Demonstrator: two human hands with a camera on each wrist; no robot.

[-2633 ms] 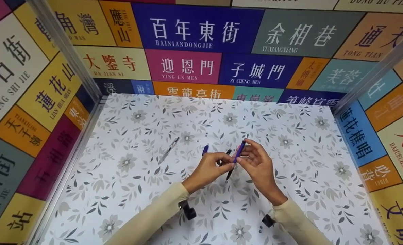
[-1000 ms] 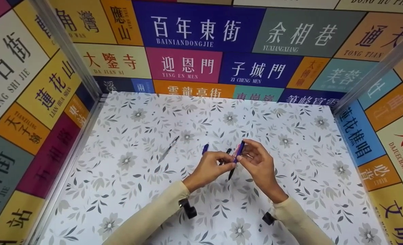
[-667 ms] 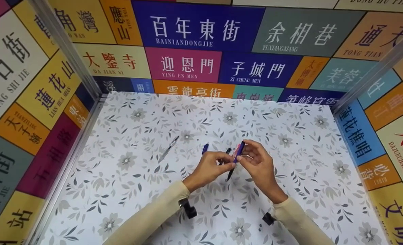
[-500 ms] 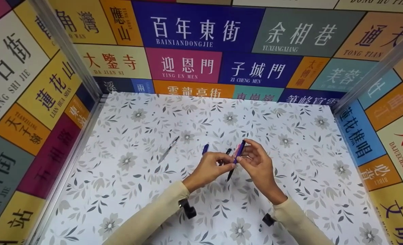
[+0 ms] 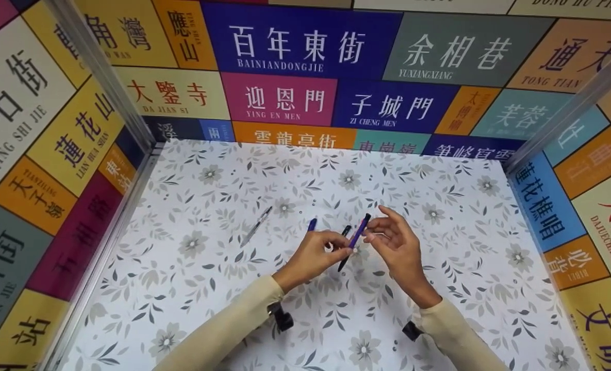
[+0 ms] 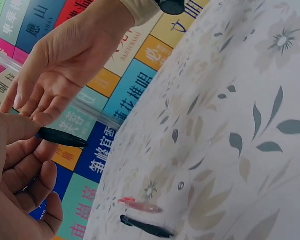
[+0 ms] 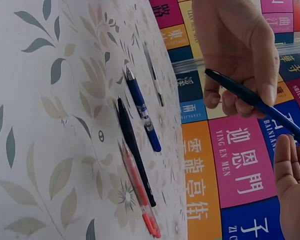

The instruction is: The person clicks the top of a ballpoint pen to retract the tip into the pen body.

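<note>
My left hand point(image 5: 315, 257) pinches a purple-blue pen point(image 5: 359, 232) between thumb and fingers. The pen slants, with its black pointed end point(image 6: 65, 137) below the grip and its upper end toward my right hand point(image 5: 400, 250). That hand is beside the upper end, its fingers spread and loosely bent. In the right wrist view, its fingertips come right up to the pen's blue barrel point(image 7: 285, 122). Under the hands, a black pen point(image 7: 132, 145), a pink pen point(image 7: 138, 190) and a blue pen point(image 7: 141, 107) lie side by side on the table.
A clear pen with a dark end point(image 5: 257, 226) lies farther left on the floral-patterned table point(image 5: 264, 319). Upright panels with coloured sign prints point(image 5: 300, 46) enclose the back and both sides, joined by metal corner posts point(image 5: 106, 72).
My right hand has let go of the purple-blue pen's upper end and drawn slightly right, its index finger lifted. The left hand has shifted a little left with the pen.
</note>
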